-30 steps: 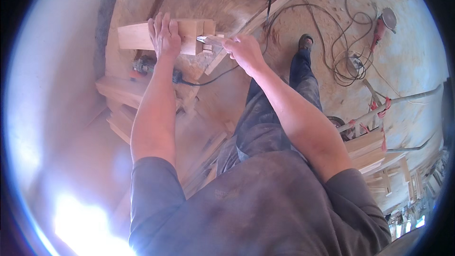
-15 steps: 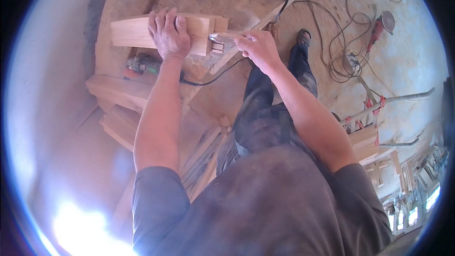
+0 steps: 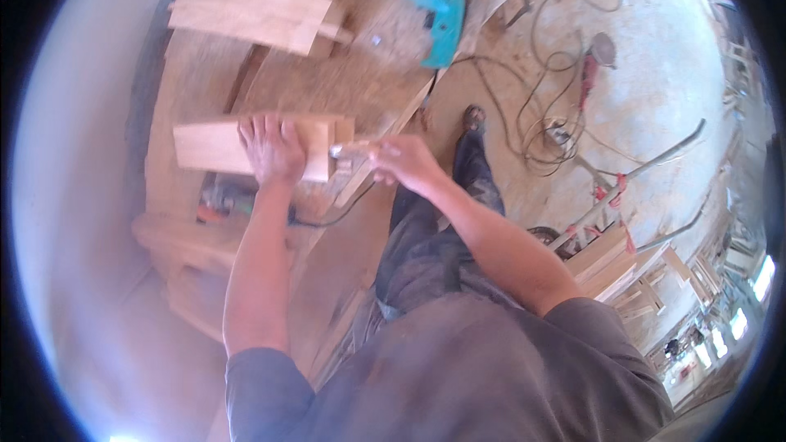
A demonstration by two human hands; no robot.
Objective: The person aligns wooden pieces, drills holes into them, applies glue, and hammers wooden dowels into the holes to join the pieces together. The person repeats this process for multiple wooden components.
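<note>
A pale wooden board [image 3: 214,146] lies on the worn wooden bench, with small tenons [image 3: 342,167] standing out of its right end. Across its top is my left hand [image 3: 272,149], fingers over the far edge, gripping it. My right hand [image 3: 403,165] pinches a thin wood-coloured stick [image 3: 358,148] whose whitish tip is at the tenon end of the board. Whether the tip touches the wood is too blurred to tell. A second piece of wood shows behind the board's far edge.
Farther back on the bench lie another tenoned board [image 3: 250,15] and a teal power drill [image 3: 432,2]. A green-and-black power tool [image 3: 229,198] sits beside the near side of my board. On the floor at right are a red grinder [image 3: 591,74], tangled cables and a cart [image 3: 602,205] with timber.
The whole view has tilted, so the bench and hands sit lower in the picture and more of the drill and the far board shows. Both hands keep their holds.
</note>
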